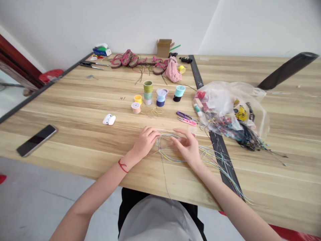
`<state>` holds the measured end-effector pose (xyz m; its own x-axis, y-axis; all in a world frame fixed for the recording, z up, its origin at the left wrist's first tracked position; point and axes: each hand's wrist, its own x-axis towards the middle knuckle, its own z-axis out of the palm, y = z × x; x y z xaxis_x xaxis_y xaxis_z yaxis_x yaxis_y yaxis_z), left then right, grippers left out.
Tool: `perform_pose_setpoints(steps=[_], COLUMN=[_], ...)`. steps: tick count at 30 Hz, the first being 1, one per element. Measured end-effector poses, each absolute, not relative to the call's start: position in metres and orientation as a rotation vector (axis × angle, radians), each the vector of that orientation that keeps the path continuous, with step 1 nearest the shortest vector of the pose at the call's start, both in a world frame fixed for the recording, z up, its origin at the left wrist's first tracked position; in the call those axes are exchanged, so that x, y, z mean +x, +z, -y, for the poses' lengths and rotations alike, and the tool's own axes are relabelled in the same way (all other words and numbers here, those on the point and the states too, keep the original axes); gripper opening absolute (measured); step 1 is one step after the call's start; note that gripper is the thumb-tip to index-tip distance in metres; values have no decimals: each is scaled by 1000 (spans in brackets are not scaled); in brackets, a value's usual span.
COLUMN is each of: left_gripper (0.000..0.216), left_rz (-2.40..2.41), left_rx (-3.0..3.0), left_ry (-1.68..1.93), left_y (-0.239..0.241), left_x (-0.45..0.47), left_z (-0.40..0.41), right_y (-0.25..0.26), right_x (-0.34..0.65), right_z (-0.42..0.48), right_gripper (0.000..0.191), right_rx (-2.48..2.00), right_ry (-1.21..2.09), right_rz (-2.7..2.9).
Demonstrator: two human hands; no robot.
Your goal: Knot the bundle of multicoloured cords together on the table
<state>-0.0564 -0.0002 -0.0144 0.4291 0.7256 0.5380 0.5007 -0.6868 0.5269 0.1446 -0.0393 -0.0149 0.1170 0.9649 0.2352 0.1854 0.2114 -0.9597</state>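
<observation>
A bundle of thin coloured threads (213,157) lies on the wooden table (75,110) and trails off to the right over the near edge. My left hand (145,141), with a red string around its wrist, has its fingers curled down onto the left end of the threads. My right hand (187,146) pinches the threads with fingertips pressed together. The two hands sit close, a few centimetres apart. Behind them stand several thread spools (156,95) in yellow, green, blue and peach.
Small purple and pink snips (186,118) lie right of the spools. A clear plastic bag (230,110) of beads and cords sits at right. White earbud case (109,119), phone (36,140) at left. Braided pieces (136,61), a pink cloth (173,69) and a cardboard box (164,48) lie at the far edge.
</observation>
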Motion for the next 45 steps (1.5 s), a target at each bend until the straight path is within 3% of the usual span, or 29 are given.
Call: perform_pose_setpoints(steps=[4,7,9,14,16,23,28,39,45], left_gripper=[21,23,22,19,19,5,31,36,50], left_rz=[-1078,-1037,-1012,-976,-945,-943,-794,-533,-589], left_rx=[2826,2989,3010,2955,2902,2048,1311,1050,865], left_ry=[1102,1127,1160,1236,1241,1260,1140,1114,1027], left_y=[-8,-3,-2,0,0,4,9,7,10], left_x=[-54,-49,-46,-43,-43,-41,-39,-42,-34], left_z=[7,12,14,18,19,23,21,16,19], right_y=[-8,-7,-11,-24,-23,-4,0,11,8], right_x=[143,140,137,132,134,140,141,137,134], right_z=[47,48,46,40,38,38,43,52,55], right_gripper=[27,26,30,33,34,32,21,11,10], right_rx=[-1244,-1176,-1186,-1149,-1133,-1148,-911,-701,-694], right_ry=[366,277,427,1189,1315,1393,1440,1451,1410], right_rz=[1520,1663,1658,1361,1247,1167,1147,1218,1256])
